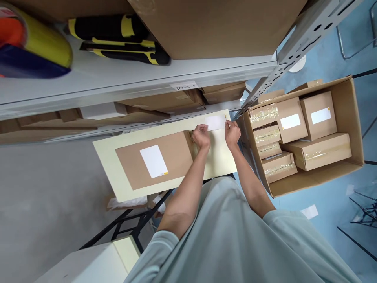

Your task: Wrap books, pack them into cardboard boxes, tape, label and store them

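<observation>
Both my hands hold a white label sheet between them above a small cream table. My left hand pinches its left edge and my right hand grips its right edge, where a yellow strip shows. A flat brown cardboard box lies on the table just left of my left hand, with a white label stuck on its top face.
A large open carton on the blue floor at right holds several taped, labelled small boxes. Metal shelving spans the top, carrying a tape roll, yellow-black tools and a big box. A white paper lies on the floor.
</observation>
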A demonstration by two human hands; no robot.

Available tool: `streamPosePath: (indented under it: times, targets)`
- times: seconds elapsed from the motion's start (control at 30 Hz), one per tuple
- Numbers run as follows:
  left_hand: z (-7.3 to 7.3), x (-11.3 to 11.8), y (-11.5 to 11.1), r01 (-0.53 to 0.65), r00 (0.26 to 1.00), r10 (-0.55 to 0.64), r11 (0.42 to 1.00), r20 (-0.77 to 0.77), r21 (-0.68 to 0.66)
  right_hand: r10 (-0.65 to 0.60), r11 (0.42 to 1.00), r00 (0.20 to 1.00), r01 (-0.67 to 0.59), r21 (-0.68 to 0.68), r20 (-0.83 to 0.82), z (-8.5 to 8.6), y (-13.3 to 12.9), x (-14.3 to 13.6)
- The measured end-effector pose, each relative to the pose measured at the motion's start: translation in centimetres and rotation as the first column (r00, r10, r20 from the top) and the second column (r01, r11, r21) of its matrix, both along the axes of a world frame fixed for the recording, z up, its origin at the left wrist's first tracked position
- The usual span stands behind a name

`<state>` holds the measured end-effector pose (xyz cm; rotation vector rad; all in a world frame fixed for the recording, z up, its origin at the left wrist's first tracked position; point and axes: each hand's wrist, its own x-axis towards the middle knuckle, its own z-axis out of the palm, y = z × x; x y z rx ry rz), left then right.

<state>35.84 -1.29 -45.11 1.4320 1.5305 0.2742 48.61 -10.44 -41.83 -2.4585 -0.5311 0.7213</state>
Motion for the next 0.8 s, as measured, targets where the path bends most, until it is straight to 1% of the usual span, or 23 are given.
streamPosePath:
  times: [0.1,0.17,0.2,0.23,0.27,0.3,0.33,0.37,0.4,0.47,0.5,0.6,0.7,0.8]
  targets:
    - [0.7,0.8,-0.5,-0.105,0.993,0.108,0.992,-0.039,0.071,0.025,0.999,0.997,-0.027,0.032,0.071,0.7,0.3,-0.7]
    - [1.4,1.4,-0.7,-0.128,0.992,0.129,0.987,-0.008,0.098,0.065,0.996,0.992,-0.071,0.057,0.109,1.7,0.4,-1.6]
    - [1.8,1.6,-0.6,-0.131,0.991,0.130,0.986,0.013,0.106,0.125,0.988,0.985,-0.134,0.076,0.117,2.2,0.4,-2.1]
    - [2.2,1.7,-0.4,-0.128,0.991,0.125,0.986,0.041,0.107,0.222,0.967,0.968,-0.234,0.098,0.119,2.8,0.4,-2.7]
    - [2.5,1.7,-0.1,-0.123,0.990,0.116,0.987,0.080,0.098,0.344,0.927,0.931,-0.357,0.118,0.122,3.3,0.4,-3.2]
    - [2.7,1.6,0.3,-0.122,0.986,0.111,0.989,0.126,0.083,0.464,0.868,0.877,-0.479,0.130,0.125,3.7,0.4,-3.6]
    - [2.8,1.4,0.8,-0.127,0.978,0.114,0.990,0.177,0.064,0.559,0.810,0.819,-0.572,0.128,0.127,4.0,0.6,-4.0]
    - [2.8,1.0,1.4,-0.142,0.966,0.128,0.989,0.225,0.048,0.618,0.770,0.776,-0.629,0.107,0.125,4.0,0.8,-4.2]
    - [2.7,0.7,2.0,-0.165,0.953,0.150,0.986,0.264,0.035,0.642,0.756,0.758,-0.651,0.069,0.117,3.9,1.2,-4.2]
    - [2.5,0.0,3.0,-0.213,0.936,0.197,0.977,0.291,0.022,0.637,0.770,0.766,-0.637,-0.032,0.088,3.0,2.4,-4.0]
    - [2.3,-0.2,3.4,-0.229,0.934,0.214,0.973,0.286,0.019,0.633,0.774,0.771,-0.628,-0.082,0.067,2.3,3.1,-3.8]
    - [2.0,-0.4,3.9,-0.238,0.936,0.229,0.971,0.267,0.000,0.637,0.755,0.771,-0.627,-0.189,-0.015,-0.1,4.9,-3.4]
    - [1.9,-0.1,3.8,-0.241,0.936,0.237,0.970,0.260,-0.017,0.636,0.743,0.770,-0.631,-0.223,-0.058,-2.0,5.7,-3.3]
    - [1.9,0.1,3.7,-0.254,0.934,0.253,0.967,0.253,-0.028,0.637,0.745,0.770,-0.630,-0.220,-0.046,-3.0,5.7,-3.4]
